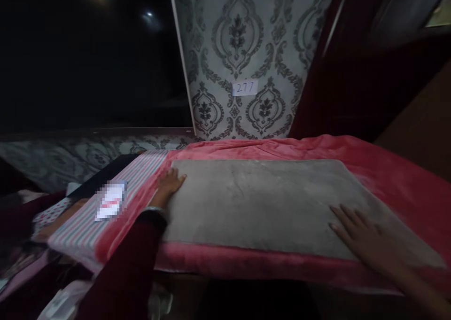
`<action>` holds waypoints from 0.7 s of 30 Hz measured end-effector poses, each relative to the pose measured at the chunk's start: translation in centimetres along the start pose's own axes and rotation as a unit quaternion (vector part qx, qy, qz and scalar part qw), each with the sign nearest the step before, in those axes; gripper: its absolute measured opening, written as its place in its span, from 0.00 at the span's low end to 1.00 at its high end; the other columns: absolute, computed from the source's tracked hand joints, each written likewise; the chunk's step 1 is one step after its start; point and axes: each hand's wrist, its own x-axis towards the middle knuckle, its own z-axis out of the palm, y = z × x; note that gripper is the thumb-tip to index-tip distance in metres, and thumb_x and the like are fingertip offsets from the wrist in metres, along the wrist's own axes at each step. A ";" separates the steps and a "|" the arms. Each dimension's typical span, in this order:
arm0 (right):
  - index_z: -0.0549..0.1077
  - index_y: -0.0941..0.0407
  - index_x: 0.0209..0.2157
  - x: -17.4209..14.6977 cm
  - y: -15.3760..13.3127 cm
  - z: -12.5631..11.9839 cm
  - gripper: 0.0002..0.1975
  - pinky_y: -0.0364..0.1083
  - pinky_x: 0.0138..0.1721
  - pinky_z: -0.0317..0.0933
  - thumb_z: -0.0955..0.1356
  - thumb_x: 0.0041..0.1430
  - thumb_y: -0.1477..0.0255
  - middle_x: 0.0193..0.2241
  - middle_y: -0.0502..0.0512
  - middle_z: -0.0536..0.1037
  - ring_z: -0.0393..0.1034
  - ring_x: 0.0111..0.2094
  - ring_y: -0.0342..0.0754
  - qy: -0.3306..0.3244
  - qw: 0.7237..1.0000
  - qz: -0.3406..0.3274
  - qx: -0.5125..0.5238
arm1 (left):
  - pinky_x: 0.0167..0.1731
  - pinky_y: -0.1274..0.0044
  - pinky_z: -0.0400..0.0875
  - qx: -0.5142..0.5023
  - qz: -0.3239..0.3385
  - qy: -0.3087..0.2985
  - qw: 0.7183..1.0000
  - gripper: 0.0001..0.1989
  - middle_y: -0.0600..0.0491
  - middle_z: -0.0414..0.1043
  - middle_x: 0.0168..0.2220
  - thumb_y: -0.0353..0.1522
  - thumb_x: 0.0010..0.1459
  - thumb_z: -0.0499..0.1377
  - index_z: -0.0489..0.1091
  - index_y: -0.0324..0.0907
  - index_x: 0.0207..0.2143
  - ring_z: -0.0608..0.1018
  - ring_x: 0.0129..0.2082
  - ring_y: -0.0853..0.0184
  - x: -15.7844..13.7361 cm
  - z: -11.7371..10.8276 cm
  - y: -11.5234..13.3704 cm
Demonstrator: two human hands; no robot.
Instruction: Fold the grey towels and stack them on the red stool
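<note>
A grey rectangular plush mat [253, 207] lies spread out flat over a pink-red blanket [218, 259]. At the mat's left edge rests my left hand [170, 183], its fingers apart and no object in its grasp. My right hand [366, 235] is spread over the right part of the mat, palm down, a little blurred. The blanket shows on all sides of the mat, and some slight creases mark the mat's surface near its middle.
A striped cloth [137, 179] sticks out left of the blanket, with a blurred-out white packet [111, 201] on it. Piled fabrics [52, 214] lie farther left. A large dark television [91, 57] and a paper marked 277 [245, 88] are on the patterned wall behind.
</note>
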 end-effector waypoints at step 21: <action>0.53 0.47 0.73 17.3 -15.5 -1.7 0.32 0.67 0.69 0.41 0.53 0.73 0.51 0.74 0.56 0.48 0.42 0.73 0.60 -0.099 0.967 -0.228 0.053 | 0.68 0.50 0.47 0.017 0.267 0.032 0.963 0.32 0.46 0.46 0.74 0.43 0.70 0.43 0.52 0.45 0.72 0.50 0.74 0.53 2.0 2.0 14.8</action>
